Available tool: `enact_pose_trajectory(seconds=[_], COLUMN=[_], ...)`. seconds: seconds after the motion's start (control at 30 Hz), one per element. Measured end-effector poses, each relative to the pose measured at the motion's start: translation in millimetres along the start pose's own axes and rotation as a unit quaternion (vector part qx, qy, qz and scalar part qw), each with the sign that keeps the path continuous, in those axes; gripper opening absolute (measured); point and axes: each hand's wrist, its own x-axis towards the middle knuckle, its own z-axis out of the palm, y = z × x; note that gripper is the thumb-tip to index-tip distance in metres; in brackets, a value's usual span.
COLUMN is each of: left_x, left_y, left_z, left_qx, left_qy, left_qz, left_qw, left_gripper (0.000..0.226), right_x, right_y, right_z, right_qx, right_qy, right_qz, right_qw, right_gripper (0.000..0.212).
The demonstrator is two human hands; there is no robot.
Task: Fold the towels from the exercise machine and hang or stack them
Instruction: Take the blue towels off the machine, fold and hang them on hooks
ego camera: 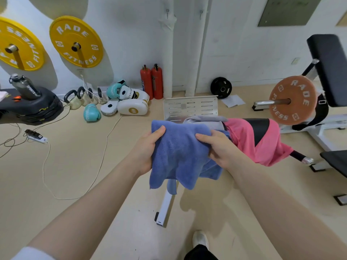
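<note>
Beige gym floor lies below; left hand (145, 147) and right hand (222, 147) each clutch opposite edges of the blue terry towel (180, 154), draped between them.

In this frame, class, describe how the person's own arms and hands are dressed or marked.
Both forearms are bare. The left hand and right hand wear no gloves, rings, watch or bands. A white short sleeve edge shows at the left upper arm; the right arm's sleeve is out of view.

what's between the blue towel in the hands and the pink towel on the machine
In the head view, the right hand gripping the blue towel, and a grey towel behind it, sit before the pink towel.
</note>
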Motion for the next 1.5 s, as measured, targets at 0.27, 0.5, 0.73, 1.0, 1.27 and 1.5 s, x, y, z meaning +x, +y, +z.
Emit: enact_pose_trajectory(seconds=[0.27, 0.5, 0.73, 1.0, 1.27, 1.5], left_x=[24, 34, 45, 59, 67, 78], left_y=[-7, -4, 9, 10, 24, 24], left_z=[19, 50, 58, 75, 87, 109], left_qx=[0.022, 0.222, 0.294, 0.511, 0.266, 0.002], left_qy=[0.101, 0.053, 0.031, 0.117, 0.004, 0.090], left_qz=[0.051, 0.163, 0.167, 0.190, 0.122, 0.039], left_qw=[0.993, 0.960, 0.941, 0.830, 0.956, 0.995], left_gripper=[0.039, 0.029, 0.042, 0.014, 0.018, 0.034], right_x=[4, 8, 10, 16, 22, 43], right_y=[-29, -34, -42, -67, -73, -81], right_z=[-24, -53, -97, -112, -140, -116], right_qx=[-0.110, -0.153, -0.012, -0.364, -0.209, -0.020], right_qy=[0.133, 0.071, -0.031, 0.097, 0.007, -0.003], right_qz=[-0.166, -0.068, -0.113, -0.224, -0.217, -0.142], right_qw=[0.971, 0.983, 0.993, 0.899, 0.954, 0.990], right_gripper=[0.019, 0.043, 0.044, 0.025, 0.013, 0.017])
